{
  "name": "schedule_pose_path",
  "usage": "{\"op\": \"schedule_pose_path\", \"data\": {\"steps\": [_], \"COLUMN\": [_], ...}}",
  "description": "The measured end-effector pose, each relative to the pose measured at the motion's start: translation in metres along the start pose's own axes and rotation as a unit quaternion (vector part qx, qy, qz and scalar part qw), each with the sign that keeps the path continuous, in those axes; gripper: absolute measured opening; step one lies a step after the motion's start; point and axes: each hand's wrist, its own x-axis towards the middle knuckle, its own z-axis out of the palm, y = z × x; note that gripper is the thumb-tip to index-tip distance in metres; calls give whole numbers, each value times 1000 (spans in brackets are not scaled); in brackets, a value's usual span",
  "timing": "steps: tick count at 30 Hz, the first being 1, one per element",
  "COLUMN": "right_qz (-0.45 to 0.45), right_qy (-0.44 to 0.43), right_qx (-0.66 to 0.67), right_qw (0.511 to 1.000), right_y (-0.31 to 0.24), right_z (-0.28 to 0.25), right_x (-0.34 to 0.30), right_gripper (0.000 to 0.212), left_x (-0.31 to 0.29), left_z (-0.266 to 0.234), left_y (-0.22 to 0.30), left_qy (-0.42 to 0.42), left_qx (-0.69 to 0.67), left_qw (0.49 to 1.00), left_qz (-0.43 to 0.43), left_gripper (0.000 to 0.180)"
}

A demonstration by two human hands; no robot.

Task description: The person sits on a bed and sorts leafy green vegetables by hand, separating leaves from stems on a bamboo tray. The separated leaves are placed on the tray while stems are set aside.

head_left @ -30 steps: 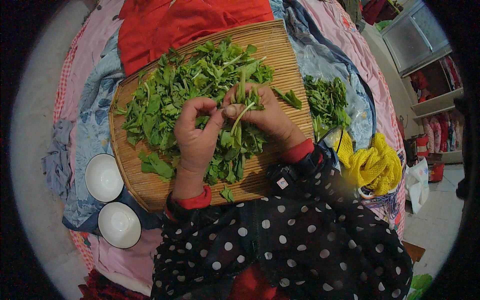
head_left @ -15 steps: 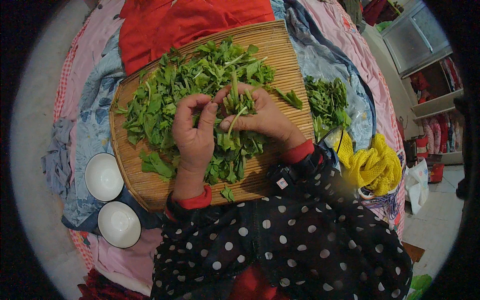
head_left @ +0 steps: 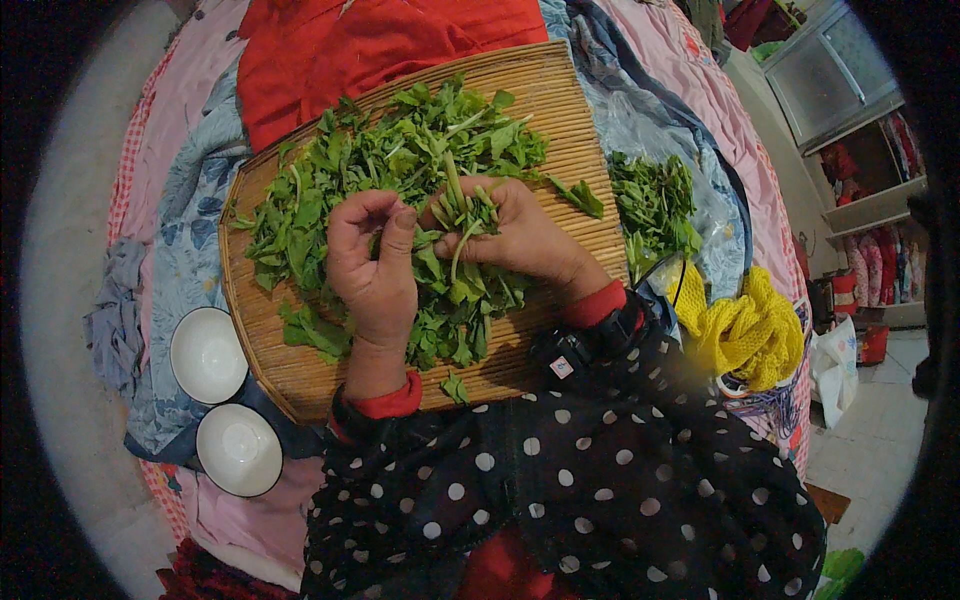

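My right hand point(head_left: 530, 240) is wrapped round a small bunch of leafy green stems point(head_left: 462, 212), whose cut-looking ends point up and away from me. Just to its left, my left hand point(head_left: 370, 262) is closed, fingers curled toward the thumb. Whatever may be pinched there is too small to make out. Both hands hover over a broad heap of loose leafy greens point(head_left: 330, 190) spread on a woven bamboo tray point(head_left: 555, 90). One separate leaf point(head_left: 455, 388) lies near the tray's front edge, and a few more point(head_left: 578, 197) lie right of the heap.
Two white bowls point(head_left: 208, 355) stand left of the tray. To the right, another pile of greens point(head_left: 655, 205) rests by clear plastic point(head_left: 715, 235), with a yellow knitted cloth point(head_left: 745, 325) nearer me. Red fabric point(head_left: 390, 45) lies beyond the tray. Open shelves point(head_left: 880, 215) stand farther right.
My left hand has shifted a little to the left. The bunch in my right hand has also moved slightly left, its upright stem now leaning left.
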Motion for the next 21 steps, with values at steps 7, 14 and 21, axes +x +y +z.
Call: {"op": "schedule_pose_path", "data": {"steps": [7,14,21], "right_qz": [12,0,-44], "right_qy": [67,147,167], "right_qx": [92,198,259], "right_qw": [993,969,950], "right_y": [0,-2,-2], "right_z": [-1,-7,-11], "right_x": [-2,-2,-2], "right_gripper": [22,25,25], "left_x": [-4,-2,-3], "left_z": [2,0,1], "left_y": [5,1,1], "left_qy": [-37,-49,-46], "left_qx": [-48,-34,-34], "left_qw": [996,998,998], "left_qz": [-65,-33,-38], "left_gripper": [15,14,13]}}
